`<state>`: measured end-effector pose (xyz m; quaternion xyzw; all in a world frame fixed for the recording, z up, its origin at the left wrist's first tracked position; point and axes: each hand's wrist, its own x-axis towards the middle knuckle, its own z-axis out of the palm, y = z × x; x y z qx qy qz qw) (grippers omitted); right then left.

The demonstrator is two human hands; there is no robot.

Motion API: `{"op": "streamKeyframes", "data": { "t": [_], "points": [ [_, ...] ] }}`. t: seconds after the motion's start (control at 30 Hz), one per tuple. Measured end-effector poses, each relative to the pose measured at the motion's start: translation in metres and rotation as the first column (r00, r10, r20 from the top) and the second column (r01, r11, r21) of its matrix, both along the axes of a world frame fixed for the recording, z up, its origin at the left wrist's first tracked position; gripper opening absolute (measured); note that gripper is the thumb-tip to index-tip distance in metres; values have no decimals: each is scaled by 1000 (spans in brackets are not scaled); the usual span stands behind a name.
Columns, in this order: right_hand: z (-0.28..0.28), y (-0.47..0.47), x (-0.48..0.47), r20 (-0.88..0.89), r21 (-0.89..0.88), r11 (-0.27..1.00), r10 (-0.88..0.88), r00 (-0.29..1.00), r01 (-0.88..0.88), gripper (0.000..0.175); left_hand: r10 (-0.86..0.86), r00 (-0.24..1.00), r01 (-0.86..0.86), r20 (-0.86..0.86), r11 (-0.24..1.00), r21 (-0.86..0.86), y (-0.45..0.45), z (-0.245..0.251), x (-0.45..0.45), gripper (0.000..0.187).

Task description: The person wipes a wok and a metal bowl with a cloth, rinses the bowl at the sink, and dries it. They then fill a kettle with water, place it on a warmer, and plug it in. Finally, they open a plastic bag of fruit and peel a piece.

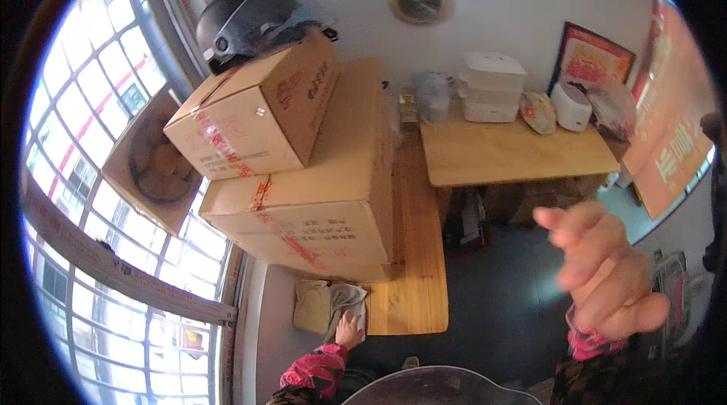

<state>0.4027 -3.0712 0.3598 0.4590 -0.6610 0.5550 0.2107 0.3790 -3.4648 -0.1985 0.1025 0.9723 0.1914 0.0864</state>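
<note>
My left hand [349, 330] rests on a grey cloth [345, 298] at the near left corner of a wooden table [417, 297]. Beside that cloth lies a folded brown cloth [312, 307]. Whether the fingers grip the cloth or only touch it cannot be told. My right hand [608, 274] is raised at the right, close to the camera and blurred, its fingers curled; no object shows in it. At the bottom edge is the rim of a rounded, pale-edged thing [443, 374], which I cannot identify.
Taped cardboard boxes [318, 234] are stacked on the table, with a black helmet [250, 22] on top. Barred windows [113, 178] stand at the left. A second table [511, 155] holds plastic containers [491, 87], bags and a white appliance [571, 107]. A framed picture [593, 58] leans behind.
</note>
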Motion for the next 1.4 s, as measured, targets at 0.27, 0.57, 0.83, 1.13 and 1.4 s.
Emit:
{"op": "streamKeyframes", "data": {
  "t": [0.27,0.57,0.83,1.13,1.4],
  "points": [
    [22,-51,27,-182,-21,995,94,979,-100,28,8,957,-21,290,999,40,-59,-21,98,41],
    [-1,-27,46,-318,-224,974,-96,943,23,30,-489,676,725,551,575,-379,-85,-37,111,24],
    [3,129,32,-132,110,957,281,951,-268,35,58,937,-68,346,998,18,41,-13,60,32],
    [-28,296,4,354,-430,892,307,883,-139,55,-118,850,29,514,983,179,228,6,75,32],
    [-29,356,-12,187,-20,913,403,896,-407,52,-194,847,140,495,980,144,309,-2,53,35]
  ]
}}
